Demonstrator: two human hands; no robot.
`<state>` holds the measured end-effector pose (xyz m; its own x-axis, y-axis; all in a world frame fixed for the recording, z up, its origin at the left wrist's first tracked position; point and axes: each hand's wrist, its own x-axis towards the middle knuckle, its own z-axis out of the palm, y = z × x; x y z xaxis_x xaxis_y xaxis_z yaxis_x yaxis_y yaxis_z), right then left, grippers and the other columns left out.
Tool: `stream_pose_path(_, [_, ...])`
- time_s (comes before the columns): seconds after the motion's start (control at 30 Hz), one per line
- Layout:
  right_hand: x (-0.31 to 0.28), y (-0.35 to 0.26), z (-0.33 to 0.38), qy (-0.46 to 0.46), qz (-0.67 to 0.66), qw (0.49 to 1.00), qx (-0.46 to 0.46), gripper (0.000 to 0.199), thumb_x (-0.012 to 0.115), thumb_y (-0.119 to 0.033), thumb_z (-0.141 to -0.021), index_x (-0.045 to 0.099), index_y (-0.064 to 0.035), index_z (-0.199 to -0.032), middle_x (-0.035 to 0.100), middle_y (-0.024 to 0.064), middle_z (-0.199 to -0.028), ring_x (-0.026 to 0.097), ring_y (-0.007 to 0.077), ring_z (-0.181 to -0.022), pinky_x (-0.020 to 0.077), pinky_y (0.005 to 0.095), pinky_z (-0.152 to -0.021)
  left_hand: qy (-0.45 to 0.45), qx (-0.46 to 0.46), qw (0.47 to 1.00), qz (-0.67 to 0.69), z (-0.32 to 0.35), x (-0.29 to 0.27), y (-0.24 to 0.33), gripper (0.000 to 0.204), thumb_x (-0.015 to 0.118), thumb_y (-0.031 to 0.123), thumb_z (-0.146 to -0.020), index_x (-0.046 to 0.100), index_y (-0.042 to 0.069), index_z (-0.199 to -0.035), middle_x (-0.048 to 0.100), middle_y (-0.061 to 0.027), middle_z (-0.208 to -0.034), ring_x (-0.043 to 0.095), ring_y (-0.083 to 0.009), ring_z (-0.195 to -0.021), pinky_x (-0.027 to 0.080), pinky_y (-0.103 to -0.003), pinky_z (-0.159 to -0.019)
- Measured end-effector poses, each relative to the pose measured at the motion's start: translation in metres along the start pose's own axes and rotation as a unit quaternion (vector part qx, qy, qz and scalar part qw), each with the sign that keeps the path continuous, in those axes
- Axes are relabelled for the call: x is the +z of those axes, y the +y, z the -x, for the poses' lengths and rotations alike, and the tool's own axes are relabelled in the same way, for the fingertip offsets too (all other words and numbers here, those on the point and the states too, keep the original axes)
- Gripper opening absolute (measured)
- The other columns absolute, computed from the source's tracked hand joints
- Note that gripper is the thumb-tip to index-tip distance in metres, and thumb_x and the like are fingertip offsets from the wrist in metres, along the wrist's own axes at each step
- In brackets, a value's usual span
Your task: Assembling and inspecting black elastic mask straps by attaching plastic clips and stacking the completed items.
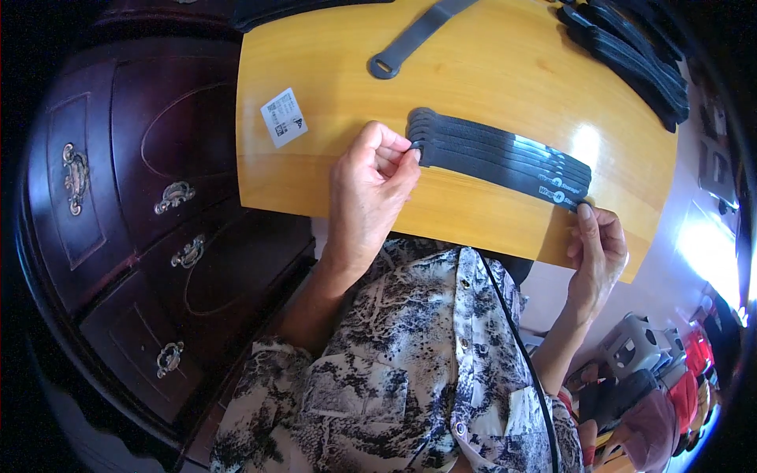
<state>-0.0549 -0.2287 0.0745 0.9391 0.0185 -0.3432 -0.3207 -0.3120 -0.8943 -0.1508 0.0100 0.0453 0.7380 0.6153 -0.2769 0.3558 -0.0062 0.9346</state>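
Observation:
Several black hook-and-loop straps (497, 154) lie fanned in an overlapping row on the yellow wooden table (331, 94). White print shows near their right ends. My left hand (372, 185) pinches the rounded left end of the nearest strap, fingers closed. At its other end, my right hand (598, 244) grips the strap's corner between thumb and fingers. Farther back lies a single dark strap (410, 43) with a slotted rounded end, apart from the row. A pile of black straps (631, 59) rests at the far right of the table.
A white printed label (284, 117) is on the table's left part. Left of the table stands a dark wooden cabinet (134, 181) with ornate metal handles. A grey plastic object (633, 344) and coloured cloths are at the lower right. A black cord hangs down my shirt.

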Motion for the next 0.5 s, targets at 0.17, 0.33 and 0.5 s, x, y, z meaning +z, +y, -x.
stream_pose_path(0.17, [0.001, 0.005, -0.001, 0.01, -0.002, 1.0, -0.001, 0.013, 0.07, -0.016, -0.085, 0.063, -0.0059, -0.081, 0.057, -0.0038, -0.065, 0.042, 0.001, -0.048, 0.0274, 0.0163, -0.042, -0.003, -0.014, 1.0, -0.012, 0.0, 0.001, -0.004, 0.016, 0.065, -0.002, -0.081, 0.051, 0.001, -0.087, 0.056, -0.0011, -0.071, 0.051, -0.0059, -0.06, 0.045, -0.021, -0.054])
stream_pose_path(0.33, [0.003, 0.003, -0.002, 0.017, -0.015, 1.0, -0.018, 0.012, 0.07, -0.013, -0.085, 0.063, -0.0041, -0.081, 0.056, -0.0029, -0.062, 0.043, 0.0019, -0.047, 0.0299, 0.0169, -0.042, -0.013, -0.01, 0.999, -0.034, -0.002, 0.002, 0.006, 0.017, 0.064, -0.002, -0.083, 0.049, 0.002, -0.089, 0.053, -0.0002, -0.071, 0.049, -0.0055, -0.058, 0.044, -0.02, -0.052])
stream_pose_path(0.5, [0.007, -0.001, -0.002, 0.016, -0.028, 0.999, 0.0, 0.013, 0.07, -0.012, -0.084, 0.063, -0.0031, -0.08, 0.056, -0.002, -0.06, 0.044, 0.0023, -0.045, 0.0312, 0.0169, -0.041, -0.023, -0.02, 0.998, -0.052, 0.0, -0.001, 0.01, 0.015, 0.062, 0.002, -0.086, 0.049, 0.003, -0.092, 0.056, -0.002, -0.073, 0.054, -0.0062, -0.056, 0.045, -0.019, -0.046])
